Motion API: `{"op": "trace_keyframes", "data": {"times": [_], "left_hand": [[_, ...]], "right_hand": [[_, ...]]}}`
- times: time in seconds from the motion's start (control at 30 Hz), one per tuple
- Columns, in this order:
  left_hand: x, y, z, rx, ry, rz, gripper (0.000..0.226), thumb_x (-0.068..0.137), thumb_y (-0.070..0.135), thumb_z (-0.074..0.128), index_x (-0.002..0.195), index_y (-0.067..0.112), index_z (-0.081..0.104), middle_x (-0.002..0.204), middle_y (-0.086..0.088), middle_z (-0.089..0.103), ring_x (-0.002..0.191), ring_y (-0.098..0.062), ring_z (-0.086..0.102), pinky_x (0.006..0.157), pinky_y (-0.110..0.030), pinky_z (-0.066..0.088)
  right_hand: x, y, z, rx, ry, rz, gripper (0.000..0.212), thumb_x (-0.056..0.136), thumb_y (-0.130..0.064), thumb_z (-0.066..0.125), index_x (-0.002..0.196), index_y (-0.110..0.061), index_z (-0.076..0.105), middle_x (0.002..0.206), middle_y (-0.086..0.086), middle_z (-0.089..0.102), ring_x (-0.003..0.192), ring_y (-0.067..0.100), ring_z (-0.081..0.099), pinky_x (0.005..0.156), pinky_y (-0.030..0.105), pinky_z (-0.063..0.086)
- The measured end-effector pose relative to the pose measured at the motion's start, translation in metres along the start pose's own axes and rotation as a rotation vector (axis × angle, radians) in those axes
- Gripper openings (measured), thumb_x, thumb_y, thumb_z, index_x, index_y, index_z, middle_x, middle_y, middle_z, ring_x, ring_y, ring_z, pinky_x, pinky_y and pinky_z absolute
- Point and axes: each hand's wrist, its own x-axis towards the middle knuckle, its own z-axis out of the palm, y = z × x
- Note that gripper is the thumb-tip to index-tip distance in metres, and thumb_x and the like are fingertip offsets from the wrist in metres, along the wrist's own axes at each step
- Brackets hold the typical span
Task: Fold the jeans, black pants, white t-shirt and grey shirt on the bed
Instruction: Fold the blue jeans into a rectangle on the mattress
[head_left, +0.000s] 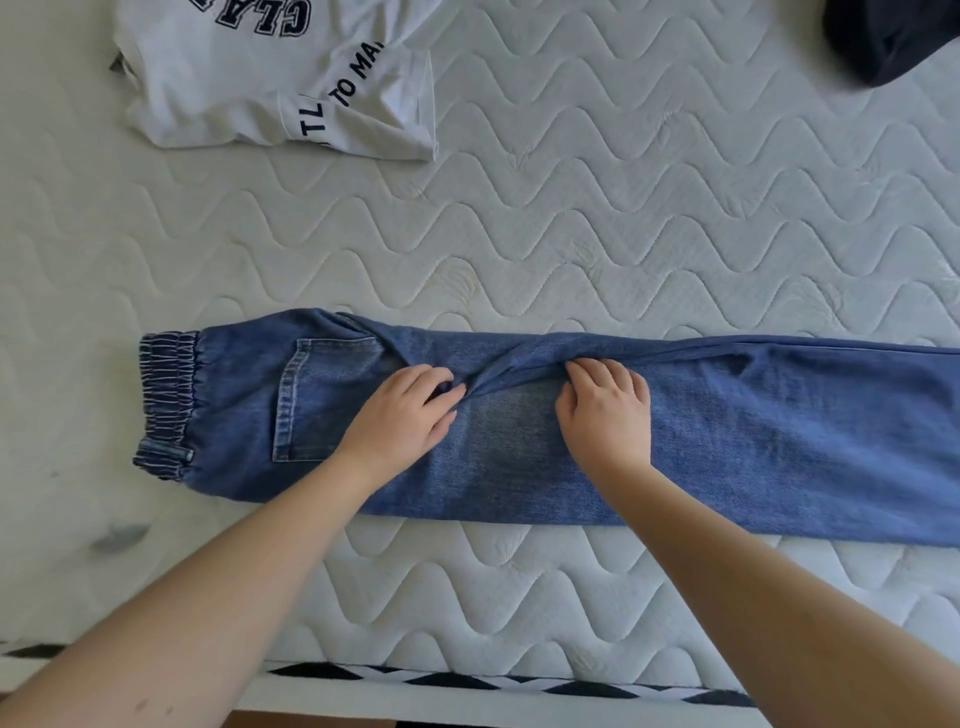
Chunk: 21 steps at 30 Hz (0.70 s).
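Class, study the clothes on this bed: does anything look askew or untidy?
Yes. The jeans lie flat, but a twisted ridge of denim bunches between the left hand and right hand. The white t-shirt is rumpled.

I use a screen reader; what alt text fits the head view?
Both hands, left hand and right hand, press on blue jeans laid across a white quilted mattress; a white t-shirt lies beyond.

Head view — steeply down, seemingly close
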Motion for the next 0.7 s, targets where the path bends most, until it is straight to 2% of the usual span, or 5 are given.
{"op": "trace_keyframes", "data": {"times": [0.13,0.27,0.37,0.47,0.7], "left_hand": [[0.014,0.000,-0.007,-0.081,-0.015,0.001,0.017,0.090,0.017,0.065,0.098,0.004,0.073,0.101,-0.009,0.065,0.091,-0.027,0.063,0.074,-0.041,0.055],[0.048,-0.004,-0.012,-0.126,-0.079,-0.028,0.017,0.088,0.018,0.070,0.082,0.002,0.067,0.082,-0.010,0.062,0.076,-0.030,0.060,0.064,-0.042,0.053],[0.064,-0.005,-0.004,0.013,-0.097,-0.021,0.037,0.082,0.027,0.075,0.111,0.006,0.065,0.110,-0.012,0.063,0.100,-0.033,0.060,0.087,-0.044,0.049],[0.060,-0.005,0.012,0.084,-0.187,-0.040,0.058,0.099,0.040,0.045,0.149,0.012,0.036,0.155,-0.007,0.034,0.142,-0.027,0.033,0.117,-0.045,0.024],[0.041,-0.006,0.038,0.234,-0.249,-0.041,0.056,0.100,0.050,0.020,0.154,0.039,0.006,0.164,-0.001,0.008,0.150,-0.024,0.009,0.108,-0.072,0.009]], "right_hand": [[0.006,-0.002,0.001,0.075,-0.029,0.271,0.034,0.095,-0.027,0.049,0.124,-0.016,0.062,0.130,0.004,0.056,0.128,0.026,0.041,0.112,0.040,0.020],[0.004,0.008,0.001,0.165,-0.057,0.259,0.038,0.095,-0.027,0.050,0.131,-0.017,0.055,0.138,0.003,0.049,0.135,0.023,0.035,0.114,0.037,0.019],[0.000,0.020,0.000,0.178,-0.138,0.207,0.049,0.097,-0.031,0.049,0.144,-0.019,0.043,0.153,0.005,0.034,0.146,0.022,0.019,0.120,0.037,0.010],[0.001,0.035,-0.002,0.170,-0.199,0.214,0.053,0.100,-0.037,0.044,0.150,-0.024,0.032,0.162,0.004,0.016,0.150,0.019,0.005,0.121,0.035,0.003],[0.020,0.029,-0.018,0.269,0.178,0.383,0.027,0.095,-0.017,0.049,0.119,-0.010,0.059,0.125,0.012,0.054,0.121,0.032,0.043,0.106,0.043,0.027]]}}
